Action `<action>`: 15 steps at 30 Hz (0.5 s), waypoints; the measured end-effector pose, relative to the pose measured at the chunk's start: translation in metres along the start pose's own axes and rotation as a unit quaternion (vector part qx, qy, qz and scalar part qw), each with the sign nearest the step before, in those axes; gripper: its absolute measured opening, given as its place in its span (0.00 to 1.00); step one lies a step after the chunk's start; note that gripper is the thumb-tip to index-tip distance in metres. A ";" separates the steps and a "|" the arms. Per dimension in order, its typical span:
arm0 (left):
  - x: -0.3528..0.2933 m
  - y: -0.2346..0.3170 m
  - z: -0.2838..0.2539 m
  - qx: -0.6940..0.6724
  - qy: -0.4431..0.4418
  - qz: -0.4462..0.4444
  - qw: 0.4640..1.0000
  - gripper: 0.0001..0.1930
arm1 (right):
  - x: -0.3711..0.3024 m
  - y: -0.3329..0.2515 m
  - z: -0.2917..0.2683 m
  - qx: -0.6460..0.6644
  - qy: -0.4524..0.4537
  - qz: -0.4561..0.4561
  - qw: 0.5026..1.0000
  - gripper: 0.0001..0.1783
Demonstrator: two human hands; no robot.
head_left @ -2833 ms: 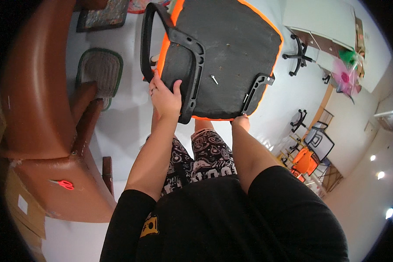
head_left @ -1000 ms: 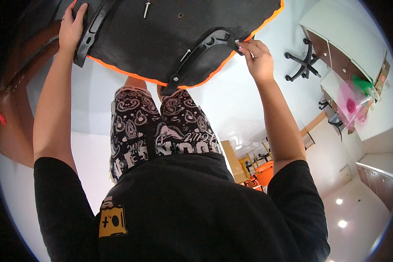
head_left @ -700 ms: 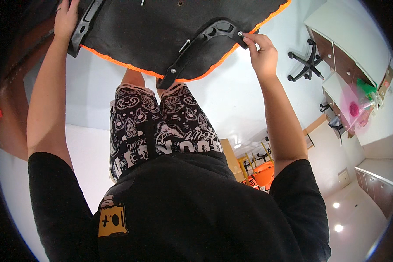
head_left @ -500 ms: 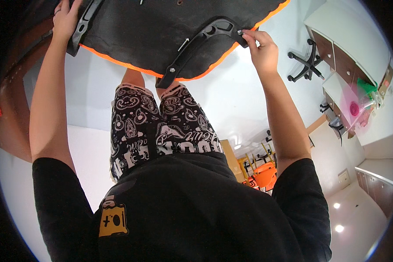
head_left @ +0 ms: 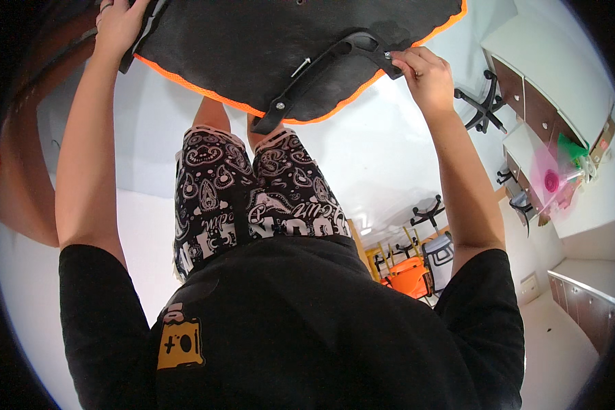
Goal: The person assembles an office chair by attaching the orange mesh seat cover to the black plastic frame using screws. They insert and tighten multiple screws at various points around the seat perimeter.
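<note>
A black padded chair panel [head_left: 232,55] with orange mesh edging [head_left: 205,93] fills the top of the head view. Across its right part runs a curved black armrest [head_left: 321,65], fixed by a bolt [head_left: 280,106] near its lower end. Another long bolt [head_left: 301,67] sticks out beside the armrest's middle. At the armrest's upper right end, finger and thumb of my right hand [head_left: 428,78] pinch a silver bolt [head_left: 387,55]. My left hand [head_left: 119,31] is closed on a second black armrest [head_left: 143,37] at the panel's left edge; its fingertips are partly cut off.
Brown curved furniture [head_left: 27,184] stands at the left. To the right are a black wheeled chair base [head_left: 483,102], white-topped cabinets [head_left: 547,61] and a pink-wrapped bouquet [head_left: 552,179]. An orange chair [head_left: 408,275] stands lower down, beside a grey bag [head_left: 441,260].
The panel and both my hands have shifted slightly to the right in view. My right fingers have curled further in at the bolt; the grey bag has come into view.
</note>
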State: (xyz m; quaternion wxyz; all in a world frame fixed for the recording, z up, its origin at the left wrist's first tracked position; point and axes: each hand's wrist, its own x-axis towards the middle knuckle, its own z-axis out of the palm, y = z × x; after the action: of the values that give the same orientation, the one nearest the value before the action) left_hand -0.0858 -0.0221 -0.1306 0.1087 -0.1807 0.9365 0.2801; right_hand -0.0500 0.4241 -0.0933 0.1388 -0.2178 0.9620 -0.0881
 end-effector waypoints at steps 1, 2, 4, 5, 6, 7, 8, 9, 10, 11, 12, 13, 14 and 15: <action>-0.001 0.003 0.000 -0.006 -0.001 -0.002 1.000 0.37 | 0.000 0.000 -0.002 -0.016 0.001 -0.013 1.000 0.06; -0.003 0.007 0.000 -0.004 0.001 -0.005 1.000 0.38 | 0.002 -0.001 -0.003 -0.032 0.003 -0.025 0.999 0.06; -0.007 0.015 -0.002 -0.001 0.003 -0.011 1.000 0.38 | 0.006 0.000 -0.005 -0.058 0.001 -0.052 0.997 0.06; -0.005 0.010 -0.003 0.010 0.001 -0.008 1.000 0.38 | 0.009 -0.001 -0.007 -0.068 -0.003 -0.068 0.995 0.05; -0.001 0.003 -0.002 0.021 -0.001 -0.005 1.000 0.38 | 0.011 -0.001 -0.009 -0.077 -0.007 -0.084 0.993 0.05; 0.002 -0.002 -0.002 0.032 -0.003 -0.002 0.999 0.38 | 0.014 -0.001 -0.011 -0.076 -0.011 -0.095 0.992 0.05; 0.000 0.003 -0.002 0.025 -0.003 -0.004 1.000 0.38 | 0.016 0.001 -0.012 -0.078 -0.018 -0.104 0.991 0.05; -0.004 0.011 -0.004 0.019 -0.002 -0.005 1.000 0.38 | 0.017 0.002 -0.014 -0.079 -0.024 -0.113 0.990 0.05; -0.006 0.016 -0.004 0.012 -0.002 -0.007 1.000 0.38 | 0.018 0.003 -0.016 -0.086 -0.038 -0.119 0.989 0.06; -0.005 0.014 -0.005 0.021 -0.006 -0.006 1.000 0.38 | 0.019 0.004 -0.017 -0.092 -0.050 -0.126 0.987 0.07; -0.004 0.012 -0.005 0.029 -0.009 -0.006 1.000 0.38 | 0.020 0.004 -0.018 -0.098 -0.061 -0.134 0.984 0.07; -0.003 0.010 -0.006 0.038 -0.013 -0.006 0.999 0.38 | 0.022 0.004 -0.020 -0.109 -0.064 -0.147 0.981 0.08; -0.007 0.017 -0.008 0.029 -0.012 -0.014 0.999 0.38 | 0.024 0.004 -0.021 -0.119 -0.067 -0.161 0.977 0.09; -0.015 0.030 -0.011 0.020 -0.014 -0.020 1.000 0.38 | 0.025 0.004 -0.022 -0.130 -0.070 -0.174 0.974 0.09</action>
State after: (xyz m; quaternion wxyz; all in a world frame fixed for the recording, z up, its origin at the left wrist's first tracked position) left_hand -0.0854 -0.0003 -0.1023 0.1305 -0.1939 0.9364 0.2619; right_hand -0.0793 0.4188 -0.0794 0.1593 -0.4034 0.9005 0.0307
